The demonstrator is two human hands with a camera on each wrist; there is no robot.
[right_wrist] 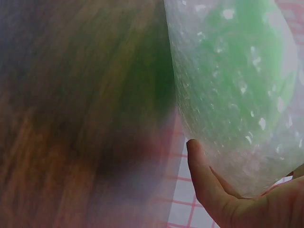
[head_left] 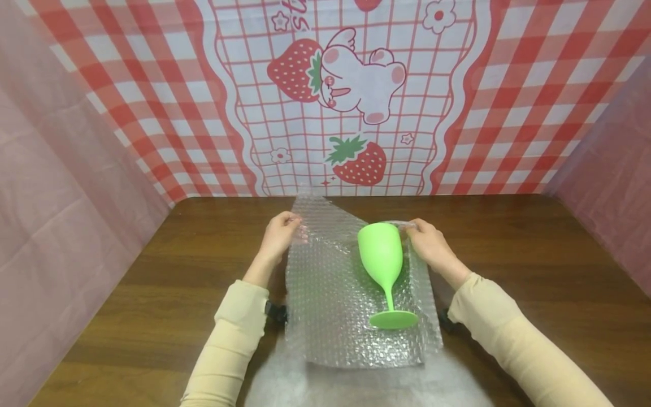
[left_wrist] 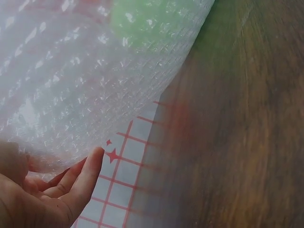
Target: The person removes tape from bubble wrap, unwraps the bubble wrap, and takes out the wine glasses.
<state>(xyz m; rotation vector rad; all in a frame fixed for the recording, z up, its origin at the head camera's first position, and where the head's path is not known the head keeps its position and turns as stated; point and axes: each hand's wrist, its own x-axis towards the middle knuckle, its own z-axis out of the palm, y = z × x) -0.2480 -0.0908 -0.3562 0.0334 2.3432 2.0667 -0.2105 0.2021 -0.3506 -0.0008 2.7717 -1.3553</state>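
Observation:
A bright green plastic goblet (head_left: pixel 380 254) lies on a clear sheet of bubble wrap (head_left: pixel 325 299), its bowl toward the far side and its foot toward me. My left hand (head_left: pixel 281 233) pinches the wrap at its far left edge, with a loose flap rising beyond the fingers. On the other side, my right hand (head_left: pixel 428 240) grips the far right corner, close beside the goblet's rim. From both wrist views the goblet's green shows blurred through the wrap. In the left wrist view some fingers (left_wrist: pixel 88 178) extend along the wrap's edge.
A brown wooden table (head_left: pixel 168 294) lies under the wrap. Behind it hangs a red-and-white checked cloth (head_left: pixel 437 102) with strawberries printed on it. Pink curtains (head_left: pixel 61 169) stand at both sides. A pale translucent sheet (head_left: pixel 366 390) lies at the near edge.

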